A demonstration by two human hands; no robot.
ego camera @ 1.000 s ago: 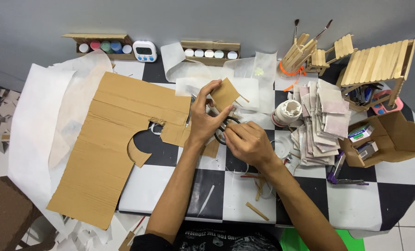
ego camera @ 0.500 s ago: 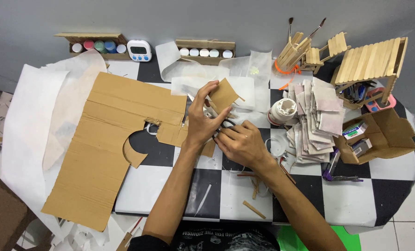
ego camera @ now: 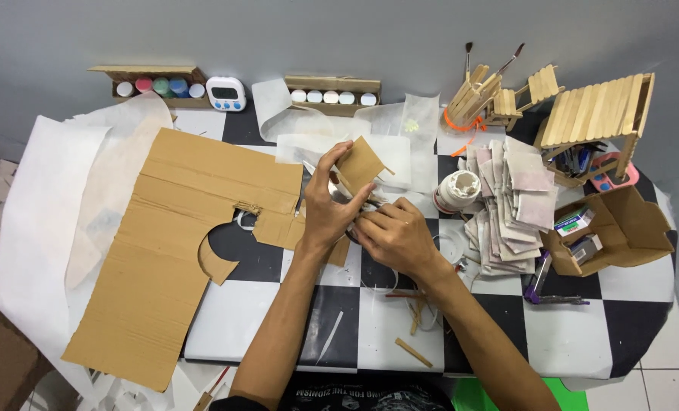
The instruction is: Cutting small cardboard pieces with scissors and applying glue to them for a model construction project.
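Left hand pinches a small cardboard piece upright near the tabletop's middle; right hand, fingers curled, touches its lower edge.

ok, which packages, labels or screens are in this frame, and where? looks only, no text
Digital timer: back edge by the wall, left of centre; small white rounded case, grey screen, blue trim.
Small carton: inside the open cardboard box at the right; white with green and blue print.
Paint pot rack: back left; cardboard tray holding pots with coloured lids.
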